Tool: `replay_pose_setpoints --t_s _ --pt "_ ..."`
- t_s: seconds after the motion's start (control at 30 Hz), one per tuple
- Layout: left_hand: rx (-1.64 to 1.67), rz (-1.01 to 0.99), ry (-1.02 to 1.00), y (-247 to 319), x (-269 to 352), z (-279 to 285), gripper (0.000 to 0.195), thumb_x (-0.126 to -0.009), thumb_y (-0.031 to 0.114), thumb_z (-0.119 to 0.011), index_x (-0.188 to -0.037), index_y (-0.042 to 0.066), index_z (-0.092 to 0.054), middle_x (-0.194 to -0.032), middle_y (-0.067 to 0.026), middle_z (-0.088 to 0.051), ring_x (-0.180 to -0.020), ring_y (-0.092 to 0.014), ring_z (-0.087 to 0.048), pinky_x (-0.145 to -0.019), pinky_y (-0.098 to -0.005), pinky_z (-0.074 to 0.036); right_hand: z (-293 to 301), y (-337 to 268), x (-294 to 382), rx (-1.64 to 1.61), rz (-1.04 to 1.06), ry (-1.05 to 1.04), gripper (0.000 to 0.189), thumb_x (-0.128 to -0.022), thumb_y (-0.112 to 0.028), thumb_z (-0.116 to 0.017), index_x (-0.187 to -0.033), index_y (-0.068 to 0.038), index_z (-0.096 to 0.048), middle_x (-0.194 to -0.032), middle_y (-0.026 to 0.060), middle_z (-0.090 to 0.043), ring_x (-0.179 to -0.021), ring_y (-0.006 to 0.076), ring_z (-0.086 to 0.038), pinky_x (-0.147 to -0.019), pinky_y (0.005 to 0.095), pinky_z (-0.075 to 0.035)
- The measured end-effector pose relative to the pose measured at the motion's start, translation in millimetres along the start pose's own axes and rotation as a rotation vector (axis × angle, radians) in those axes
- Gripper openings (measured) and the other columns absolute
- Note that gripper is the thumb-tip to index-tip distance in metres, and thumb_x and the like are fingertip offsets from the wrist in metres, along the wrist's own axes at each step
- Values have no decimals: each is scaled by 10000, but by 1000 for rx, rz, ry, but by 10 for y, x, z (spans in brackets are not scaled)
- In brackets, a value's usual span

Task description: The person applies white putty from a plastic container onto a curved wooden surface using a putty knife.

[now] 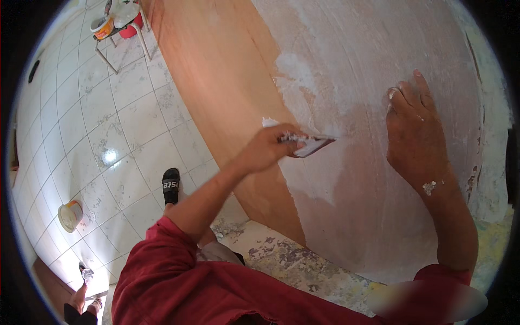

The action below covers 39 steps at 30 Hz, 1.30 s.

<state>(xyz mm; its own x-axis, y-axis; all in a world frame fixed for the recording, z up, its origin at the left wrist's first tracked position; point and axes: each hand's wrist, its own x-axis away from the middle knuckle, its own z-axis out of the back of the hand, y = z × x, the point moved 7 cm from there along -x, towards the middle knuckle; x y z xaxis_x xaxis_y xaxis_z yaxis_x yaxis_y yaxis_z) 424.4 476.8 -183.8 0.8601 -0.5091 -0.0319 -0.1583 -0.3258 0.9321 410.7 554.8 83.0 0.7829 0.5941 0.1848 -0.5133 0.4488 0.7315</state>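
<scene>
My left hand (270, 148) grips a putty knife (310, 146), blurred by motion, with whitish compound on its blade. The blade lies against or close to the pale coated part of a wall-like surface (365, 211). To its left is a bare orange-tan strip (215, 81) with a ragged coating edge between them. A brighter white patch (296, 73) lies above the knife. My right hand (416, 122) is at the coated surface on the right, back towards me, some fingers bent and others extended. No tool shows in it; white bits stick to its fingers and wrist.
A stool (142, 44) at the upper left bears a tub (101, 27); a red container is beside it. Another tub (70, 216) stands on the spotted tile floor (134, 126). Another person's legs (81, 298) show at the lower left. A paint-mottled surface (284, 256) lies below.
</scene>
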Motion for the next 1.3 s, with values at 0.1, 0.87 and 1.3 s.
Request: replay_pose_setpoints --t_s 0.1,0.87,1.3 --pt "159 76 -155 234 -281 142 219 -957 93 -711 -1173 68 -689 -1087 -70 -679 -990 -213 -655 -889 -309 -519 -29 -20 -2 5 20 6 111 -793 -10 -671 -715 32 -737 -1087 164 -692 -1144 265 -599 -1283 507 -229" --pt "-438 -566 699 991 -748 1601 268 -990 141 -664 -1228 24 -698 -1024 -146 -754 -927 -213 -744 -813 -345 -570 21 40 -78 -118 21 63 105 -767 27 -640 -690 58 -705 -1037 180 -677 -1047 270 -621 -1254 516 -302" --pt "-454 -526 338 652 -346 6 408 -977 78 -631 -1383 113 -632 -1221 -166 -714 -1152 -329 -683 -943 -410 -569 -13 106 -83 -133 32 37 95 -731 77 -591 -680 58 -669 -1039 214 -658 -1061 311 -627 -1260 511 -312"
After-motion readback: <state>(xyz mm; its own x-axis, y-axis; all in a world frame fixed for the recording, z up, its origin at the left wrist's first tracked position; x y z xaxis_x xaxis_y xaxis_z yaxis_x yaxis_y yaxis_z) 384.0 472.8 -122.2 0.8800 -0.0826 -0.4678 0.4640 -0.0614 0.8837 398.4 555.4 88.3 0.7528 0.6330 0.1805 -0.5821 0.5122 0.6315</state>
